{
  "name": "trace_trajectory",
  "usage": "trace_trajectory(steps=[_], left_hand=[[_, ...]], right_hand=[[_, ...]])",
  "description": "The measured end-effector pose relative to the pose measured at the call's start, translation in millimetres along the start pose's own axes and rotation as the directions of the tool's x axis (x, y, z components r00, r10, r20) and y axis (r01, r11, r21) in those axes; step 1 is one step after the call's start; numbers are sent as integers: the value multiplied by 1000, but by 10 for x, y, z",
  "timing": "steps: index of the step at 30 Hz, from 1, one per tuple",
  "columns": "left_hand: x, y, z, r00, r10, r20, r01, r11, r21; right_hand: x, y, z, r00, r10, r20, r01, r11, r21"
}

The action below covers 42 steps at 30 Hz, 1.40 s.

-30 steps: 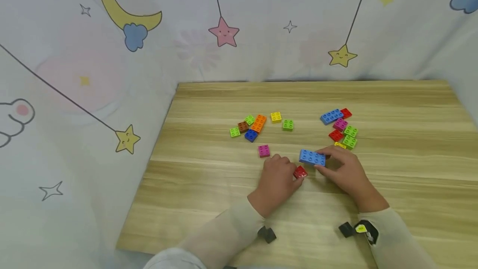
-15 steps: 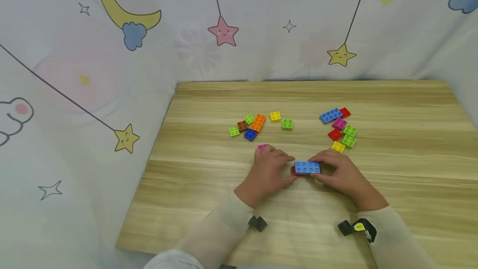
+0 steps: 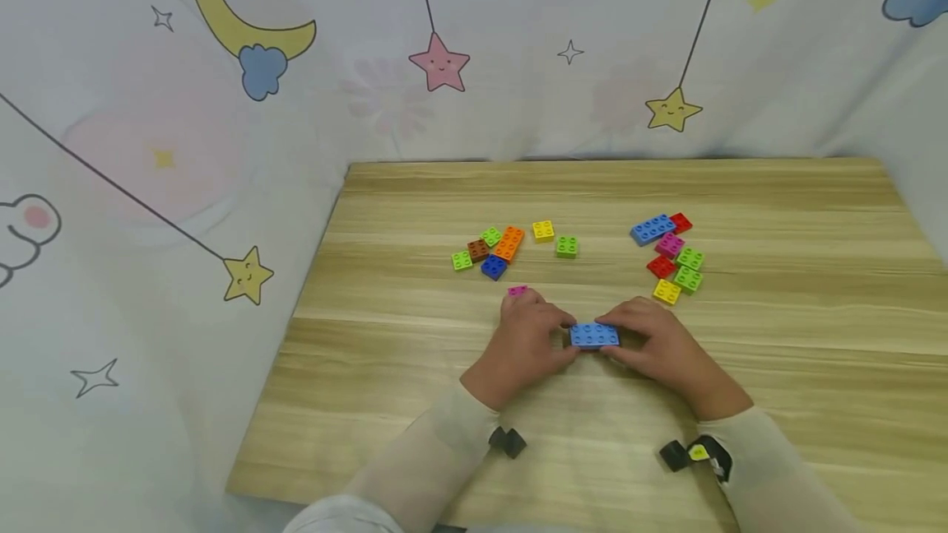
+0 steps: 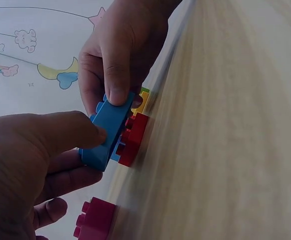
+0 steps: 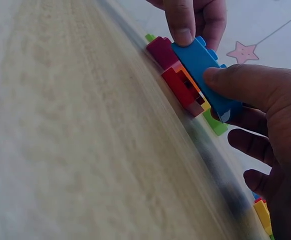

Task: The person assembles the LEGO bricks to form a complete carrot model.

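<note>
A light blue eight-stud toy building brick (image 3: 594,336) is pinched at its left end by my left hand (image 3: 522,345) and at its right end by my right hand (image 3: 662,349). Both wrist views show a thumb of each hand on the brick's near side. Below it, a red building brick (image 4: 134,140) rests on the table, studs up. A narrow gap shows between the two in the right wrist view; from above, the blue brick mostly hides the red brick. A magenta brick (image 3: 518,291) lies just beyond my left knuckles, partly covered.
On the wooden table (image 3: 415,303), loose bricks lie back left, among them an orange brick (image 3: 508,244) and a dark blue brick (image 3: 494,267). Another cluster lies back right, with a second light blue brick (image 3: 652,229) and a yellow brick (image 3: 666,292). A printed curtain (image 3: 504,130) hangs behind.
My right hand has carried the light blue brick left and nearer, over the red brick. My left hand has released the red brick and now pinches the blue brick's left end.
</note>
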<state>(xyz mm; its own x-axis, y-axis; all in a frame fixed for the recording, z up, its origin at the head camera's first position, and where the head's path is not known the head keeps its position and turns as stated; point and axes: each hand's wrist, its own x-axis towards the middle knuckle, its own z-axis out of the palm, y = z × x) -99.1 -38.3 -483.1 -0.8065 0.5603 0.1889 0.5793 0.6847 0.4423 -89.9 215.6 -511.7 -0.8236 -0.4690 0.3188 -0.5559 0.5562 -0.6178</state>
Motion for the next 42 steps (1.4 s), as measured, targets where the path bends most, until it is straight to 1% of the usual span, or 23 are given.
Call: trace_trajectory(steps=[5, 11, 15, 19, 28, 30, 36, 42], left_hand=[[7, 10, -16, 1000, -17, 19, 16, 1000, 25], [19, 0, 22, 999, -23, 31, 21, 999, 40], [22, -6, 41, 1000, -17, 22, 16, 999, 27], [28, -4, 48, 1000, -20, 24, 20, 1000, 12], [42, 0, 56, 999, -34, 39, 35, 999, -8], [35, -4, 51, 998, -35, 47, 35, 999, -7], [28, -1, 57, 998, -15, 68, 17, 1000, -21], [33, 20, 23, 997, -16, 77, 17, 1000, -6]], right_hand=[[10, -25, 4, 1000, 25, 9, -26, 1000, 7], [17, -60, -5, 999, 40, 19, -40, 999, -14], [20, -67, -6, 999, 33, 25, -32, 999, -38], [17, -69, -1, 999, 26, 35, -25, 999, -40], [35, -87, 21, 999, -30, 35, 31, 999, -25], [46, -97, 35, 999, -16, 43, 17, 999, -29], [63, -120, 76, 995, 80, 66, -77, 996, -42], [76, -123, 107, 993, 96, 73, -94, 995, -41]])
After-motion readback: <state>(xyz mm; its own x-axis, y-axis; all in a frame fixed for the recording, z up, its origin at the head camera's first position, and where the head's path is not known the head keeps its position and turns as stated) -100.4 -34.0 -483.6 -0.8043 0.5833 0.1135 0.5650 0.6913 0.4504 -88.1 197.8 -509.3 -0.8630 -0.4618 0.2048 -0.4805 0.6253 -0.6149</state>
